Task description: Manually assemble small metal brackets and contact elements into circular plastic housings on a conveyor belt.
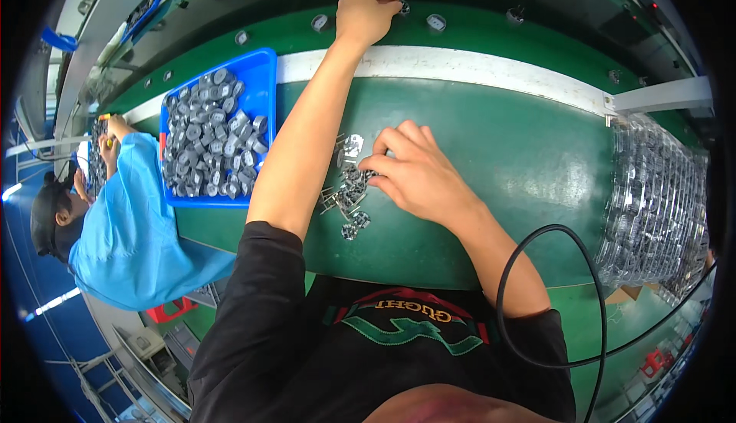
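Observation:
My left hand [366, 17] reaches far forward over a green conveyor belt. Its thumb and fingers are pinched on a small metal-and-black part [405, 8] at the belt's surface. Nearer to me, my right hand [418, 168] is at a loose pile of small metal parts [350, 191] on the green worktable [498, 155]. Its thumb and index finger are closed at the pile's right edge on a small metal part [370, 175], partly hidden by the fingertips. Thin pins or leads stick out of some pieces in the pile.
A blue tray [264, 78] of grey round parts stands at left. Small round pieces [436, 22] sit spaced along the belt, behind a white rail [460, 67]. Stacked clear plastic trays [652, 201] rise at right, near a black cable [502, 293]. A co-worker in blue [134, 231] works at far left.

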Demonstrator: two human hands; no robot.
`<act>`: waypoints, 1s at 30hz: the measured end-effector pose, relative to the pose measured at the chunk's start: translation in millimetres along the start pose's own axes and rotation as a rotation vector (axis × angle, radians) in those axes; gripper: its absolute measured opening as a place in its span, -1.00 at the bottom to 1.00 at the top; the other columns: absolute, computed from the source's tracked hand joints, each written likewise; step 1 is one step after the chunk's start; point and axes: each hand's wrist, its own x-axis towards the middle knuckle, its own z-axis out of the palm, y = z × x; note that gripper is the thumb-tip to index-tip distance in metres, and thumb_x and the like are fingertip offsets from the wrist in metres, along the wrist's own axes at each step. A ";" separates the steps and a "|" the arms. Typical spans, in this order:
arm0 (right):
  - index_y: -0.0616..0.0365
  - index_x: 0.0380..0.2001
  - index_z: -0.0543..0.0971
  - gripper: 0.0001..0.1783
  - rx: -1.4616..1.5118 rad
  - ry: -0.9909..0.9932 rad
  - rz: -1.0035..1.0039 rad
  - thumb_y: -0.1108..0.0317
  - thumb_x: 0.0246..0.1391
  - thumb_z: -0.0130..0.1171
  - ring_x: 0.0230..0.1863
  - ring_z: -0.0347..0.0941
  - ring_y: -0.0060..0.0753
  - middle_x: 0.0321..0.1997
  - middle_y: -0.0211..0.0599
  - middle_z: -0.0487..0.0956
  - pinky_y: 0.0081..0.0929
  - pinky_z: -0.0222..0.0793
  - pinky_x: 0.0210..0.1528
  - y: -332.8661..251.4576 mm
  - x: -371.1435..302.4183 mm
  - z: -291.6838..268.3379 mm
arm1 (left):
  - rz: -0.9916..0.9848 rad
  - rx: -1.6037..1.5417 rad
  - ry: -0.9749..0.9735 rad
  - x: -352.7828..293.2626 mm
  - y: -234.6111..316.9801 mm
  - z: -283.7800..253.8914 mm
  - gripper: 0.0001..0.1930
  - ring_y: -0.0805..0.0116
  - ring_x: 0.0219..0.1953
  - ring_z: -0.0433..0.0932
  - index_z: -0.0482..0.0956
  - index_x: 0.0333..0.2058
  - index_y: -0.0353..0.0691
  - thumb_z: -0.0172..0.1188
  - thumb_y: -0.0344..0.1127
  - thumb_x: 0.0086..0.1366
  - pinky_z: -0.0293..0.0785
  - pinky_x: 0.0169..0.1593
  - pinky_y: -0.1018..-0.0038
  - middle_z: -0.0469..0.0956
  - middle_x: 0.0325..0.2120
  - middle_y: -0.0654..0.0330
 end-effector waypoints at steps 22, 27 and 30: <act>0.30 -0.18 0.67 -0.80 0.805 0.808 0.472 0.53 0.10 0.32 -0.36 0.54 -0.61 -0.18 -0.33 0.60 -0.68 0.41 -0.34 25.8 4.4 -45.3 | 0.112 -0.258 -0.264 -99.1 78.4 -43.4 -0.62 0.49 -0.34 0.62 0.68 -0.07 -0.28 0.39 -0.54 0.08 0.56 -0.23 0.59 0.57 -0.30 0.16; 0.23 -0.21 0.69 -0.84 0.607 0.753 0.491 0.51 0.10 0.33 -0.37 0.53 -0.63 -0.25 -0.38 0.59 -0.69 0.38 -0.39 22.5 5.5 -36.3 | -0.094 -0.510 -0.334 -136.5 64.9 -52.8 -0.62 0.43 -0.29 0.65 0.64 -0.06 -0.42 0.34 -0.67 0.09 0.58 -0.19 0.63 0.57 -0.26 0.15; 0.21 -0.25 0.70 -0.86 0.400 0.753 0.278 0.52 0.08 0.33 -0.37 0.48 -0.63 -0.28 -0.40 0.60 -0.67 0.36 -0.41 32.0 4.9 -33.1 | -0.176 -0.578 -0.408 -141.7 60.4 -55.1 -0.61 0.40 -0.26 0.67 0.61 -0.04 -0.46 0.34 -0.69 0.10 0.60 -0.17 0.60 0.57 -0.24 0.11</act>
